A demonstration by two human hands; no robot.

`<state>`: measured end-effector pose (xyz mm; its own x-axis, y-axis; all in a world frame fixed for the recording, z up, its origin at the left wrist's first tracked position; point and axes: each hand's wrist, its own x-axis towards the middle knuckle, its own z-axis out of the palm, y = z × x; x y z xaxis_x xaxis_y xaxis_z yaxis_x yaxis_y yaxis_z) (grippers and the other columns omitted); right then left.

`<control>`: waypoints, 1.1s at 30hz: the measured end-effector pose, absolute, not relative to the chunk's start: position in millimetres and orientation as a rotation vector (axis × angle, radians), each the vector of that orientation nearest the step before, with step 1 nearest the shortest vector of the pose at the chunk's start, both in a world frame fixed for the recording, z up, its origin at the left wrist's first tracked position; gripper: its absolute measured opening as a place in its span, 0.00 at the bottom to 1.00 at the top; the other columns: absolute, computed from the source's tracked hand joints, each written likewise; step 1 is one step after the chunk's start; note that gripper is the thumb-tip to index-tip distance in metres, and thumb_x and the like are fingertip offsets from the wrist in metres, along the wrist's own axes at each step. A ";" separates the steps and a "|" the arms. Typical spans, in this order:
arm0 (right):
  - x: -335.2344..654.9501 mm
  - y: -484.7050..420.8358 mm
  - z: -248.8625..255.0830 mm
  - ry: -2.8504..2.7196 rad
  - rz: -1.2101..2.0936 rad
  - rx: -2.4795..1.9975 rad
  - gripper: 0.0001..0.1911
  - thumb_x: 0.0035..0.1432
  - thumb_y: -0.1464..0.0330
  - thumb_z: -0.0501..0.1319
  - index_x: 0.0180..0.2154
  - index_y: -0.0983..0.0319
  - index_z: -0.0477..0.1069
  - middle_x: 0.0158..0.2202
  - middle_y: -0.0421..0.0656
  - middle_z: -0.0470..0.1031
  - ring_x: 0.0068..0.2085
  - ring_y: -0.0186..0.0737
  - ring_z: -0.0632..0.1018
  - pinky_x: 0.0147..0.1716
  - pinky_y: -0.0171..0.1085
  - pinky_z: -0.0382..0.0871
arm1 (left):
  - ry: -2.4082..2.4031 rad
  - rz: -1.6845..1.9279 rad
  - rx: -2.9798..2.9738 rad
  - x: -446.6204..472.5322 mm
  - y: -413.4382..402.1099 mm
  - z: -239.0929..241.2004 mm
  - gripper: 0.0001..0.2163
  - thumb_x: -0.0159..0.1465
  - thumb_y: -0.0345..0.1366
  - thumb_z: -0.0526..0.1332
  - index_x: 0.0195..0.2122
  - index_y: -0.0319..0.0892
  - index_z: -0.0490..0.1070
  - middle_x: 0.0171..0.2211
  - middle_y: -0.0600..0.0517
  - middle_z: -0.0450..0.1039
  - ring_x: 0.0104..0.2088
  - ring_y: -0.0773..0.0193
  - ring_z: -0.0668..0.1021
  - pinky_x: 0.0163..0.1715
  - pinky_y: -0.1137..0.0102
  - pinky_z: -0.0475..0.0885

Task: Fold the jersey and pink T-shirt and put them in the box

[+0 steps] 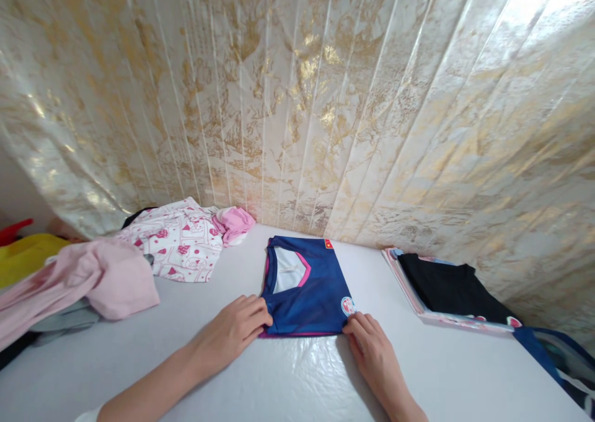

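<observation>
A navy blue shirt (320,292) with pink trim, a white inner neck area, a small red patch and a round badge lies folded into a neat rectangle on the white table (297,378). My left hand (244,323) grips its near left corner, fingers curled over the edge. At the near right corner, just below the badge, my right hand (369,341) pinches the fabric. The thumbs are partly hidden, and the shirt rests flat between both hands.
To the left is a loose heap with a pink garment (121,276), a white printed garment (186,242) and a yellow one (30,258). On the right, a black folded garment (450,289) tops a stack beside a blue mesh bag (558,354). A gold-patterned curtain (288,100) hangs behind.
</observation>
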<state>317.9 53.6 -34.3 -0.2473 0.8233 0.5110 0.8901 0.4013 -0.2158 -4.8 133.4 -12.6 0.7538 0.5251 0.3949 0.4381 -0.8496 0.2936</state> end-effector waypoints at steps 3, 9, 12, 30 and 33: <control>318.5 53.9 -35.3 -2.108 -0.165 -1.458 0.11 0.62 0.79 0.50 0.33 0.58 0.63 0.33 0.41 0.70 0.34 0.40 0.69 0.33 0.37 0.64 | 0.692 0.691 2.845 3.6 134.4 -8.6 0.07 0.69 0.26 0.53 0.40 0.43 0.69 0.37 0.51 0.69 0.36 0.62 0.70 0.37 0.67 0.62; 320.2 54.2 -36.6 -2.116 -0.133 -1.485 0.12 0.61 0.79 0.50 0.33 0.57 0.64 0.33 0.41 0.70 0.34 0.40 0.70 0.33 0.38 0.64 | 0.689 0.701 2.888 1.0 141.7 -7.3 0.08 0.70 0.26 0.53 0.36 0.42 0.68 0.35 0.52 0.68 0.35 0.62 0.68 0.36 0.67 0.60; 319.3 53.9 -35.7 -2.112 -0.107 -1.497 0.12 0.61 0.80 0.50 0.33 0.58 0.64 0.34 0.40 0.70 0.35 0.40 0.70 0.34 0.38 0.64 | 0.711 0.685 2.915 -0.3 141.0 -10.4 0.08 0.69 0.25 0.53 0.34 0.42 0.67 0.35 0.52 0.68 0.35 0.61 0.68 0.35 0.67 0.59; 344.1 42.9 -28.0 -1.839 0.091 -1.604 0.16 0.55 0.80 0.51 0.41 0.56 0.68 0.42 0.43 0.70 0.45 0.44 0.70 0.45 0.43 0.67 | 0.731 0.638 2.948 49.1 115.9 -14.1 0.14 0.65 0.23 0.56 0.49 0.44 0.66 0.42 0.50 0.70 0.40 0.58 0.71 0.42 0.63 0.62; 334.0 47.3 -26.5 -1.930 0.131 -1.556 0.18 0.54 0.81 0.51 0.42 0.57 0.67 0.43 0.43 0.69 0.45 0.44 0.69 0.44 0.42 0.66 | 0.749 0.617 2.946 57.1 119.4 -20.0 0.08 0.66 0.24 0.57 0.42 0.43 0.68 0.38 0.52 0.70 0.37 0.59 0.69 0.38 0.64 0.60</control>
<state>334.0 47.3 -26.5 -0.0873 0.9050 0.4164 0.8402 0.2915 -0.4573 57.1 119.4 -20.0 0.8042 0.4667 0.3681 0.4509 -0.8825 0.1338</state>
